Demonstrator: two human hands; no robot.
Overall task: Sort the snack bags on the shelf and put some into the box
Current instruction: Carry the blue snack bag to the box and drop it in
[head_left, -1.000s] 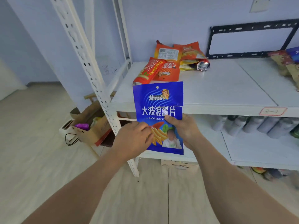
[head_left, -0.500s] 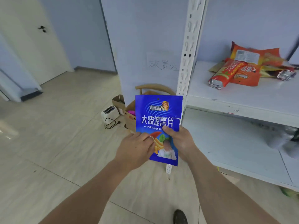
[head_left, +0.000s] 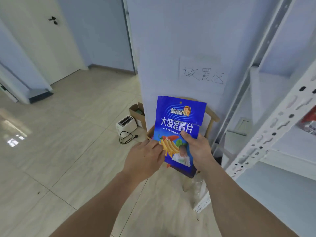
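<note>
A blue snack bag point(head_left: 179, 120) with white lettering and a picture of wavy chips is held upright in front of me by both hands. My left hand point(head_left: 145, 158) pinches its lower left edge. My right hand point(head_left: 198, 149) grips its right side, thumb across the front. Behind the bag, a cardboard box point(head_left: 149, 133) shows only as a sliver at the bag's left edge; the bag hides the rest. The white shelf point(head_left: 266, 134) stands to the right, with a red snack bag point(head_left: 309, 122) at the frame's edge.
A wooden chair point(head_left: 212, 119) stands behind the bag against the white wall, under a paper sign point(head_left: 201, 72). A white toaster point(head_left: 126, 124) with its black cord lies on the tiled floor, beside a second open cardboard box point(head_left: 136, 110). A door is at the far left.
My view has swung left, away from the shelf top toward the floor, wall sign and chair. Both hands keep the same hold on the blue bag, which now hangs in front of the chair.
</note>
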